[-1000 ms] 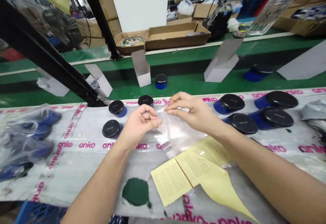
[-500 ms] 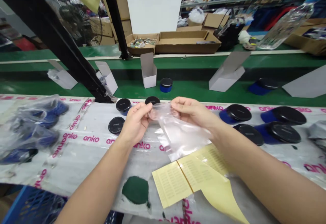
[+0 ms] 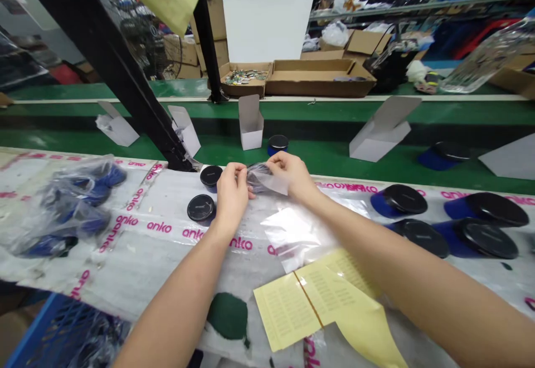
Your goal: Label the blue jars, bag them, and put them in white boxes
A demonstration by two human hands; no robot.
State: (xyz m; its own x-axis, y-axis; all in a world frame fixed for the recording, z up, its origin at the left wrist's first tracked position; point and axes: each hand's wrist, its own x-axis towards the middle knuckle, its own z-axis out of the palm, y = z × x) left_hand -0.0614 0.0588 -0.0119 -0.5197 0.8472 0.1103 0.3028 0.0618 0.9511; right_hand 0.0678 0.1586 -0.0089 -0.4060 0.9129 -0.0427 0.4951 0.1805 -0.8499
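Observation:
My left hand (image 3: pixel 230 195) and my right hand (image 3: pixel 292 174) pinch a clear plastic bag (image 3: pixel 277 183) between them. A dark round lid (image 3: pixel 256 174) shows through the film; whether the jar is inside the bag or behind it, I cannot tell. Left of my left hand stand two blue jars with black lids, a far one (image 3: pixel 211 175) and a nearer one (image 3: pixel 201 208). Below my right hand lie more flat clear bags (image 3: pixel 295 234). Yellow label sheets (image 3: pixel 288 306) rest partly under them.
Bagged blue jars (image 3: pixel 86 203) are grouped at the left, several unbagged jars (image 3: pixel 399 199) at the right. Open white boxes (image 3: pixel 251 128) and a jar (image 3: pixel 278 144) stand on the green conveyor (image 3: pixel 311 161). A black post (image 3: pixel 125 89) slants down at left; a blue crate (image 3: pixel 45 323) sits below.
My hands have brought the bag to the black-lidded jar that stood just beyond them, and its dark lid now shows through the film. The view has shifted slightly.

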